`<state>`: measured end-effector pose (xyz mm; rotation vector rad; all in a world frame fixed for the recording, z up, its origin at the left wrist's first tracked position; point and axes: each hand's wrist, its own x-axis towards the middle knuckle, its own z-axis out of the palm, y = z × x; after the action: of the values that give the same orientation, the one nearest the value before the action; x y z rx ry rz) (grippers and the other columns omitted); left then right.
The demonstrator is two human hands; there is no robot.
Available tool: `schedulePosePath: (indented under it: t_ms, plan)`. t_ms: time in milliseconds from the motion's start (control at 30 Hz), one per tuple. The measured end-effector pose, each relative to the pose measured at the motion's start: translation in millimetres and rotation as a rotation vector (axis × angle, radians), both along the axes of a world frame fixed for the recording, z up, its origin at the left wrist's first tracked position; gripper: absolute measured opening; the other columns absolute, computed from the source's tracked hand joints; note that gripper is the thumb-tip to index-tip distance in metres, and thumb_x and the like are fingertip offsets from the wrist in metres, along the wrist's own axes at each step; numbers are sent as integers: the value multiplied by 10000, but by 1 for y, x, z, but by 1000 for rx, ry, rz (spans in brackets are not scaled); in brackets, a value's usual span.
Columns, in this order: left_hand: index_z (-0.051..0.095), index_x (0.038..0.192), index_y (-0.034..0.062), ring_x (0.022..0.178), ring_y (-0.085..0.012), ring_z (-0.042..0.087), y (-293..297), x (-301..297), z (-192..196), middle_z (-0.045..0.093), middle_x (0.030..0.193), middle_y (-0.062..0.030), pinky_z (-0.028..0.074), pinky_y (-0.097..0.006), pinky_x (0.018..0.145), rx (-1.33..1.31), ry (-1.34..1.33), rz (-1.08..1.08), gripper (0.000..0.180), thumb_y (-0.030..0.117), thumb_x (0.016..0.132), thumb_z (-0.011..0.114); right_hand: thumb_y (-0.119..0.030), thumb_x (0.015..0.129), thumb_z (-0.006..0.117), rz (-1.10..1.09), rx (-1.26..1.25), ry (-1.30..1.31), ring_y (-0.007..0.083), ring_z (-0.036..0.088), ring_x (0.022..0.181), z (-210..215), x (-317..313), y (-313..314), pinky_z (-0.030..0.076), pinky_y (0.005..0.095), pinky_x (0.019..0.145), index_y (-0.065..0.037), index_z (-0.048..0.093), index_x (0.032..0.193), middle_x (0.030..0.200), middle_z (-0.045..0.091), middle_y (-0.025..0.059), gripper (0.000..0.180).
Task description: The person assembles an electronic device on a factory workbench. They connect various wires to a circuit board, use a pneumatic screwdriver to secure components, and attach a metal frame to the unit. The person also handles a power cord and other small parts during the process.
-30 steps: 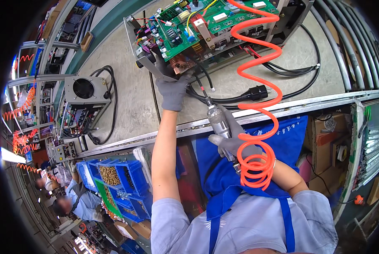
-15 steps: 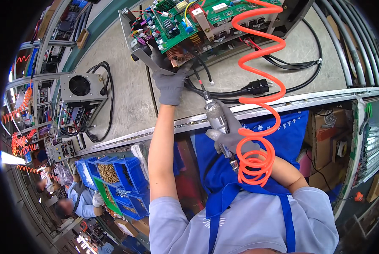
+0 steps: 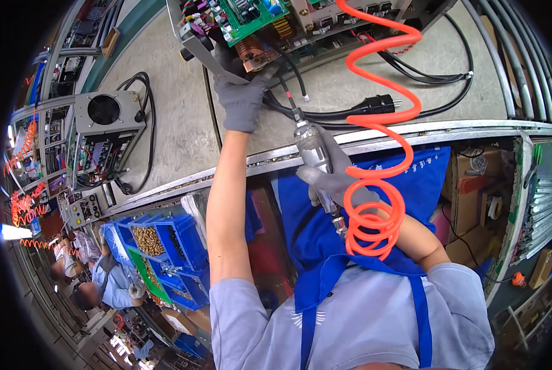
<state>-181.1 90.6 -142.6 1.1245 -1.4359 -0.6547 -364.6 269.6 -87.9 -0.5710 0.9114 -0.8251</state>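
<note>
My right hand (image 3: 334, 172), in a grey glove, is wrapped around a silver pneumatic screwdriver (image 3: 313, 148). Its long bit points up and away, toward the near lower corner of an opened electrical unit (image 3: 325, 37). A coiled orange air hose (image 3: 374, 237) hangs in front of the right hand and wrist. At that corner my left hand (image 3: 242, 102), also gloved, grips the bent metal panel (image 3: 211, 61), with fingers beside a copper coil (image 3: 249, 50). Where the bit ends is hard to make out. A green circuit board (image 3: 251, 18) tops the unit.
A black power cable with a plug (image 3: 377, 105) lies on the metal-topped bench (image 3: 177, 123) before the unit. Another unit with a fan (image 3: 106, 111) stands at left. Blue bins (image 3: 183, 243) of small parts sit below the bench edge. A co-worker (image 3: 112, 280) is at lower left.
The view has shifted, so the unit and bench sit higher in the picture. Both hands keep their holds; the screwdriver stays pointed at the same corner.
</note>
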Motion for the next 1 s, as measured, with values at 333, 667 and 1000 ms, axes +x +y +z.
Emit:
schedulePosePath:
  t_ms: [333,667,1000]
  plan:
    - [500,1321,-16,916,-180,666,2,-8,15,682,1067,-111,541,-291,792,-38,58,-66,820,174,631,900,-215,838,707,22,-56,39,170,580,501,-7,-3,1,477,311,439,-91,104,1535,795,541,101,930]
    - [565,1234,9,913,-203,675,0,10,5,705,994,-108,541,-323,804,-40,-267,37,724,201,618,893,-243,835,720,85,-26,84,173,586,521,2,-7,-4,475,316,449,-111,56,1550,828,559,117,984]
    - [513,1267,-10,938,-197,664,0,-4,10,682,1035,-106,543,-306,822,-18,-71,33,780,145,609,902,-209,845,697,80,-70,23,179,570,486,-10,-5,-6,460,311,411,-121,43,1550,878,560,138,965]
